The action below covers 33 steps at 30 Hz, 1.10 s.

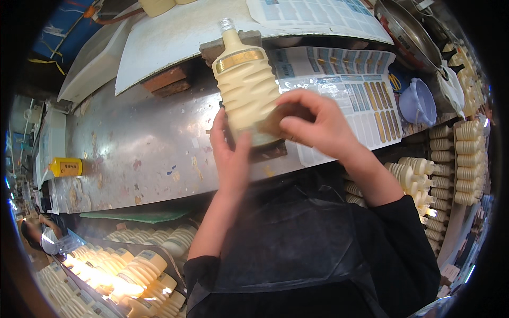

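A cream bottle [246,79] with wavy ribs, a gold band and a clear threaded neck lies on the metal bench, its neck pointing away from me. It leans on a brown block [254,40] near the neck. My left hand [230,153] grips the lower end, fingers along the left side and thumb on top near the base. In my right hand [318,124] a brownish flat piece [275,121] is pinched between thumb and fingers and pressed against the bottle's lower right; motion blur hides its exact kind. A bluish patch shows on the bottle under it.
Label sheets [366,79] with gold and blue strips lie to the right, beside a lilac bucket [417,103]. A yellow bottle [66,167] stands at left, a brick [165,79] under the white board [175,37]. Cream bottles [140,270] fill crates below; more are stacked right. Another person [40,233] is far left.
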Tool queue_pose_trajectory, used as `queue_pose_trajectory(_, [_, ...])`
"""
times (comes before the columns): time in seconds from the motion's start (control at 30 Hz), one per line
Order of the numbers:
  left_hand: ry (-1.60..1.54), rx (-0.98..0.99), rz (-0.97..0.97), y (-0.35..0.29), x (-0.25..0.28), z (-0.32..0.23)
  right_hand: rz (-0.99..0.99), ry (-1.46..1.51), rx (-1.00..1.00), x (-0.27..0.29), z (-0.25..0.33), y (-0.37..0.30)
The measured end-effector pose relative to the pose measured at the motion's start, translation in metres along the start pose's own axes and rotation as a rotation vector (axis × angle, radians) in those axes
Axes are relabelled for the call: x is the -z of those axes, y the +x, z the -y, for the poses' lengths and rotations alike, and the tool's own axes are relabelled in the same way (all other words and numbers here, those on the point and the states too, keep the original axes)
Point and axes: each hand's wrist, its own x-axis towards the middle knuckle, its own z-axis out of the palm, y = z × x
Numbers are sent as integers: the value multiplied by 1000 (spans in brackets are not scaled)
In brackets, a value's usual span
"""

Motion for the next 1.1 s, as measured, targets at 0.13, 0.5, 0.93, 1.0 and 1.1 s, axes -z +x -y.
queue_pose_trajectory(0.13, [-37,9,-3,0,-1,-3,-103,-735,529,-22,5,-1])
queue_pose_trajectory(0.5, [-316,42,-31,4,3,3,-372,-337,375,-26,2,-22])
queue_pose_trajectory(0.93, [428,-202,-129,-1,-13,-17,-204,53,-138,24,-52,2])
queue_pose_trajectory(1.0, [550,-269,-118,-2,-24,-34,-51,48,-179,14,-55,0])
queue_pose_trajectory(1.1, [678,-272,-115,1,-31,-35,47,-19,-167,2,-66,3])
